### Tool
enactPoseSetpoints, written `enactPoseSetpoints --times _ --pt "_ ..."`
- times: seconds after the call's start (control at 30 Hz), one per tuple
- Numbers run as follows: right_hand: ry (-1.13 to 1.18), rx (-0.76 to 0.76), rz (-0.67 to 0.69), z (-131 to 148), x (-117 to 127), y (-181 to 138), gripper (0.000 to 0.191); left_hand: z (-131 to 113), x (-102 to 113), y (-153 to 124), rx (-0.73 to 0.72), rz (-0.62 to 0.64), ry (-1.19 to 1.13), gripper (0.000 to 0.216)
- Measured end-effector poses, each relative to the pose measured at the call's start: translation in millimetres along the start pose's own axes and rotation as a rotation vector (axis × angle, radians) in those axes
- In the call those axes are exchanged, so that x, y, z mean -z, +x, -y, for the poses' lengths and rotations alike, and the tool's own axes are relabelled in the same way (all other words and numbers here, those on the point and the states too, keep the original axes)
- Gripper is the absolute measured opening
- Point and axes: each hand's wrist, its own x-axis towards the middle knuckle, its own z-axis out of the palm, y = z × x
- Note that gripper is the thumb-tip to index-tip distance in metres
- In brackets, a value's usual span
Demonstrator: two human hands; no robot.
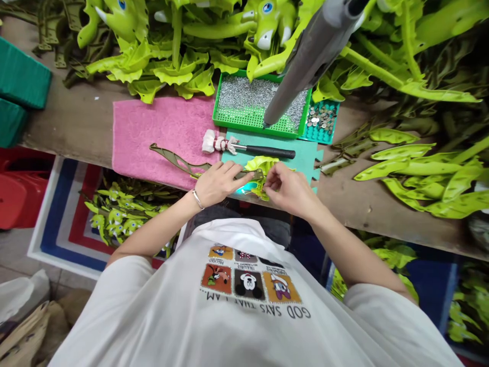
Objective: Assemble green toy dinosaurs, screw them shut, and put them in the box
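Observation:
My left hand (pixel 219 182) lies closed over an olive-green plastic strip (pixel 173 159) that runs left across the pink towel (pixel 153 133). The fingers press its right end down at the bench's front edge. My right hand (pixel 287 189) pinches a lime-green plastic toy part (pixel 263 164) that lies on a teal foam mat (pixel 301 153). The two hands nearly meet where the strip and the lime part join. A black-handled tool (pixel 260 150) with a cloth-wrapped head lies just behind them.
A green tray of small silver screws (pixel 250 102) and a teal tray of washers (pixel 321 120) stand behind the mat. A grey hanging tool (pixel 305 56) points down over the tray. Lime dinosaur parts (pixel 183 46) heap along the back and right. A bin of toys (pixel 118 211) sits below.

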Motion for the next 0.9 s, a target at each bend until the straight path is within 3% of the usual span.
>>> enactPoseSetpoints --times 0.17,0.33,0.47,0.67,0.8,0.9 --pt "0.055 0.09 -0.154 -11 -8 -9 0.011 3 -11 -9 0.073 -0.039 -0.09 0.04" --pt "0.132 0.111 -0.312 -19 -20 -16 0.011 -23 -10 -14 0.158 -0.087 -0.254 0.042" --pt "0.127 0.108 -0.36 -21 -27 -17 0.012 -45 -14 -1 0.152 -0.047 -0.253 0.023" --pt "0.133 0.139 -0.384 -22 -26 -18 0.01 -47 -6 14 0.135 -0.027 -0.291 0.028" --pt "0.114 0.203 -0.465 -20 -26 -24 0.018 -51 8 18 0.284 -0.063 -0.355 0.027" --pt "0.059 0.265 -0.482 -11 -38 -29 0.038 -56 17 24 0.458 -0.07 -0.445 0.024"
